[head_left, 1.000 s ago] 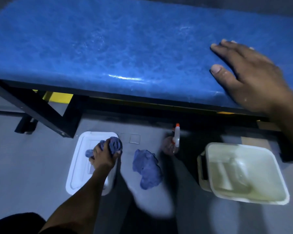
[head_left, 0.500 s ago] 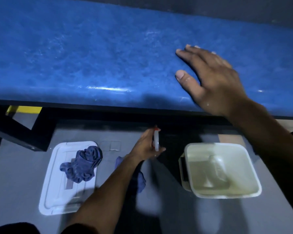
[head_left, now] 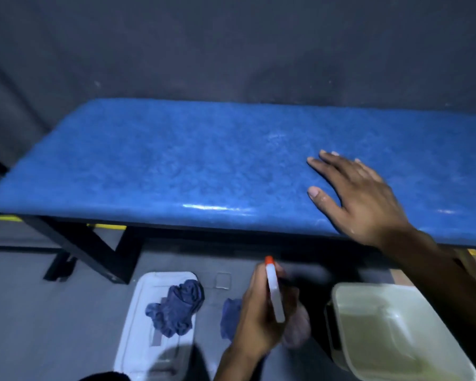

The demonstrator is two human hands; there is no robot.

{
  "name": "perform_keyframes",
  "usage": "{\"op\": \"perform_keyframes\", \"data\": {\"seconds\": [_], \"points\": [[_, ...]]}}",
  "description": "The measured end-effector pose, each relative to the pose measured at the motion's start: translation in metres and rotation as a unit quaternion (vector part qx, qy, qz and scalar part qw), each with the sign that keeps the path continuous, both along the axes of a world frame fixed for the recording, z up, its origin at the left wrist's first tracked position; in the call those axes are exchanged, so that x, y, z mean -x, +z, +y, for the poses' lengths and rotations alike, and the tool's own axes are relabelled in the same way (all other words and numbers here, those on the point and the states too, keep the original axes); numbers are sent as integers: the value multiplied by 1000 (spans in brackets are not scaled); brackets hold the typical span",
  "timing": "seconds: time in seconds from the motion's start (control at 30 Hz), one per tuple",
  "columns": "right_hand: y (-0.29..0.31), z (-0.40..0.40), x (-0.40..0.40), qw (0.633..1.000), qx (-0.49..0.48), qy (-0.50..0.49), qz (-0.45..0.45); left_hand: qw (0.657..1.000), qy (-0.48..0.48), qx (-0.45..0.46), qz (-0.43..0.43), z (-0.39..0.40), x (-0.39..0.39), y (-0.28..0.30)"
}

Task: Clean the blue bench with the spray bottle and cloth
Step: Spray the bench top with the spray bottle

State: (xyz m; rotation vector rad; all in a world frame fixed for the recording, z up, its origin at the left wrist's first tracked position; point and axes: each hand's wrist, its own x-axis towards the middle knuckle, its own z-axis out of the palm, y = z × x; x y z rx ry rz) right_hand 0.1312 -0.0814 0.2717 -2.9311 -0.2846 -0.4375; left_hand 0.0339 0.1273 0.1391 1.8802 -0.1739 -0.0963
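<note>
Grey floor below the blue bench (head_left: 204,166): left hand (head_left: 254,314) grips the spray bottle (head_left: 274,294), nozzle toward the seat; right hand (head_left: 360,199) rests flat, holding nothing.

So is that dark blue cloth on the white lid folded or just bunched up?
Bunched up. The cloth lies crumpled in a loose heap on the white lid, with no flat folds showing.

Right hand (head_left: 364,200): palm down, fingers spread and extended, thumb splayed toward the near side, laid flat on the blue bench (head_left: 176,166); forearm bare, entering from the lower right. Left hand (head_left: 259,312): lower centre, fingers curled in a closed grip around the spray bottle (head_left: 274,294), forearm rising from the bottom edge
</note>
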Motion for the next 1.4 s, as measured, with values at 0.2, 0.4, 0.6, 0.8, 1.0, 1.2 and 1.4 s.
{"op": "perform_keyframes", "data": {"seconds": [0.2,0.4,0.6,0.8,1.0,1.2,1.4], "points": [[16,6,3,999,21,-7,48,998,20,34,-45,93,7,129],[30,99,-24,997,12,33,74,993,72,-62,-62,183,-34,212],[17,194,-55,994,16,85,66,980,100,-170,22,215,-90,235],[10,198,-55,995,28,80,52,960,125,-233,88,233,-113,223],[11,199,-53,995,21,72,59,952,146,-255,81,248,-120,219],[10,199,-53,996,19,70,49,958,168,-229,42,255,-125,220],[11,200,-53,997,15,68,46,959,196,-190,78,270,-124,210]]}}
